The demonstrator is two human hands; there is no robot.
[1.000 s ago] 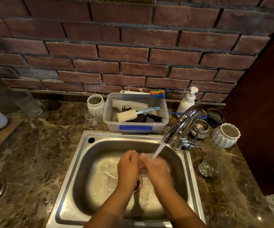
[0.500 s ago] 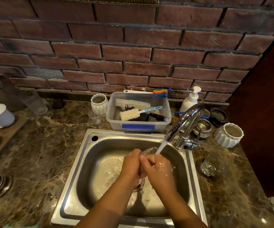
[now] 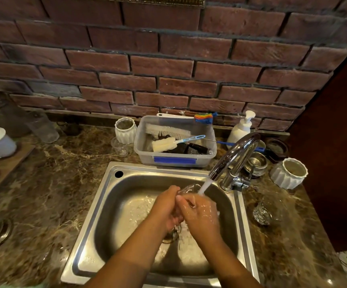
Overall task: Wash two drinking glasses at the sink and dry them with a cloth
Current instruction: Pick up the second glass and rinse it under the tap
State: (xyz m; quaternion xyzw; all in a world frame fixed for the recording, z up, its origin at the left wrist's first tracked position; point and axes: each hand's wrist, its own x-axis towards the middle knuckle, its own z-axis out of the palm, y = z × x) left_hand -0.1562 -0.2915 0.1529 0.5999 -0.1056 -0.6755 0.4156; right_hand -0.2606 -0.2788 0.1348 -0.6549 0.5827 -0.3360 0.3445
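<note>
Steel sink [image 3: 110, 196]; tap [image 3: 234, 154] running; left hand [image 3: 164, 208] and right hand [image 3: 201, 215] closed together around one clear glass [image 3: 189, 188] under the stream, rim showing above the fingers; second glass [image 3: 267, 210] stands on the tabletop [image 3: 49, 188] right of the sink; judged: first rinse underway, drying not begun; no cloth seen.

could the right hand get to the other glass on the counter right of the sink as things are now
Probably yes, but not yet: the right hand and left hand are both wrapped around the glass under the tap. The second glass sits unobstructed beside the sink.
</note>
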